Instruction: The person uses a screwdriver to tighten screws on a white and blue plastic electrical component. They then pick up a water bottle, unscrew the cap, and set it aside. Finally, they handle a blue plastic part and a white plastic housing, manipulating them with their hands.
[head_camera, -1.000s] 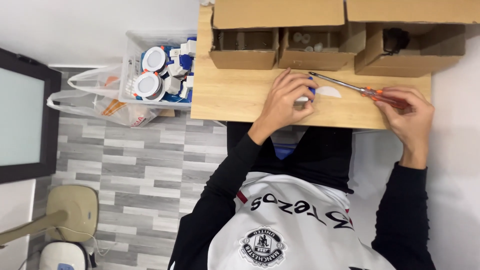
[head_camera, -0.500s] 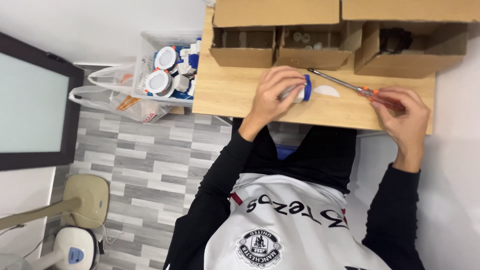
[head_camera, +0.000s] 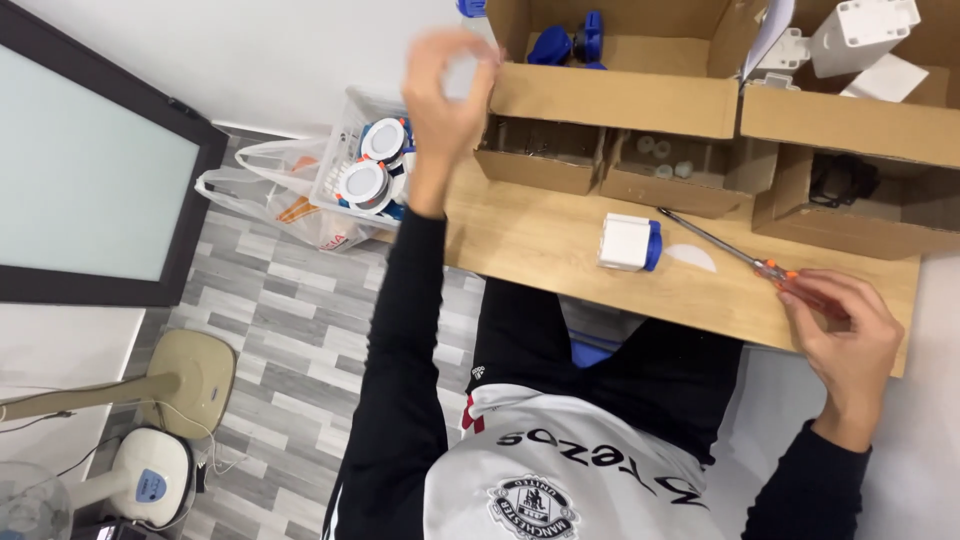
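Right hand (head_camera: 848, 345) pinches the stiff, light screwdriver (head_camera: 745, 260) by its orange handle at the bench's right edge; left hand (head_camera: 445, 95) raised, blurred, grip unclear.

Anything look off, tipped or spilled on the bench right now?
Nothing spilled or broken. The white and blue part lies alone on the wooden table, and the screwdriver lies flat with its handle under the right hand.

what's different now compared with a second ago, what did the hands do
The left hand has let go of the small white and blue plastic block and lifted away, up towards the open brown cardboard box; it is blurred, so whether it holds anything is unclear. The block now lies alone on the wooden table. The right hand still grips the orange-handled screwdriver.
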